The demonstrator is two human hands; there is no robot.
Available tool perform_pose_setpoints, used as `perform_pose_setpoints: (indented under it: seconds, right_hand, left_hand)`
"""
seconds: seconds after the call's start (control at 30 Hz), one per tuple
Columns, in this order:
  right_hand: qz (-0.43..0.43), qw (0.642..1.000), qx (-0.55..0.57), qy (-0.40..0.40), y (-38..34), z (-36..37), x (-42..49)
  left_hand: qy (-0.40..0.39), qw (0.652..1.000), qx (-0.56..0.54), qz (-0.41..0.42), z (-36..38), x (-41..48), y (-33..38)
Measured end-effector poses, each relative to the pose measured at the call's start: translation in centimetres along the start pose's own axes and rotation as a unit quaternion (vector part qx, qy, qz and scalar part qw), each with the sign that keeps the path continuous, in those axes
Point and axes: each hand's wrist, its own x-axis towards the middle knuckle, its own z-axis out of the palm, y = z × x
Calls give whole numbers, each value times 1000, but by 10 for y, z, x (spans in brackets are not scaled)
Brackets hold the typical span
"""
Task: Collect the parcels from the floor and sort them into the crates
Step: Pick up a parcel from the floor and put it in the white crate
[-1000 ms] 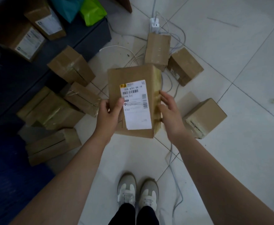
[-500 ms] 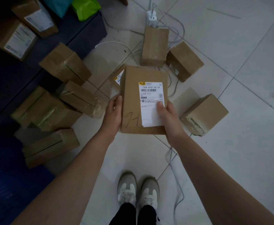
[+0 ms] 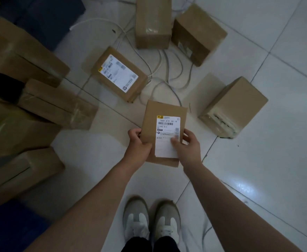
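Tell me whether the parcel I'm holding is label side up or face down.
Label side up: the held parcel shows its white shipping label to the camera, A701 readable; left hand and right hand grip its sides.

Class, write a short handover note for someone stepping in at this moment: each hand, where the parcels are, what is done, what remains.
Left hand grips the held parcel by its left edge; right hand grips the right edge, thumb on the label, which reads A701.
Floor: a labelled parcel ahead, plain boxes beyond and right, a pile at left.
Done: one parcel in hand. Left: crate it, then collect the others; no crate clearly visible.
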Motion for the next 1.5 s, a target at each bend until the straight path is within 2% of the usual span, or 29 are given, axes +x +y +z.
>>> perform_pose_setpoints:
  seconds: [0.2,0.23,0.3,0.37,0.4,0.57,0.7,0.8,0.93,1.0,1.17,1.23,1.27,1.33,1.4,1.5]
  right_hand:
    - [-22,999,-34,-36,51,-1,28]
    - [-25,998,-31,-43,53,-2,29]
    - [-36,998,-29,-38,54,-8,29]
    - [-47,998,-37,21,49,-22,25]
    - [-59,996,-36,56,44,-32,25]
    - [-132,977,-76,146,20,-96,40]
    - [-87,971,-82,209,9,-146,70]
    - [-25,984,-35,176,11,-164,94]
    - [-19,994,52,98,14,-164,110]
    - [-27,989,89,114,15,-161,111]
    - [-28,973,151,173,16,-162,97]
    - [-36,962,203,177,8,-164,85]
    - [-35,957,232,171,1,-166,77]
    - [-26,959,248,137,-11,-167,62]
    - [-6,977,193,87,-25,-167,51]
    - [16,988,156,2,-43,-169,46]
  left_hand:
    - [-10,999,33,-40,31,30,-27]
    - [10,999,29,-40,35,31,-25]
    - [105,992,70,-10,42,31,-20]
    - [179,975,121,47,52,29,-9]
    - [179,973,131,70,59,28,0]
    - [73,976,157,135,120,38,61]
    - [-5,965,190,180,176,53,106]
    - [-48,969,194,144,210,68,121]
    - [-66,980,172,80,234,87,115]
    - [-39,976,179,117,232,93,110]
    - [-2,971,74,229,212,82,104]
    - [-3,974,85,211,204,75,112]
    - [-20,979,101,176,199,68,122]
    - [-75,984,118,113,189,52,140]
    - [-111,981,105,119,180,37,154]
    - [-77,986,60,136,163,25,166]
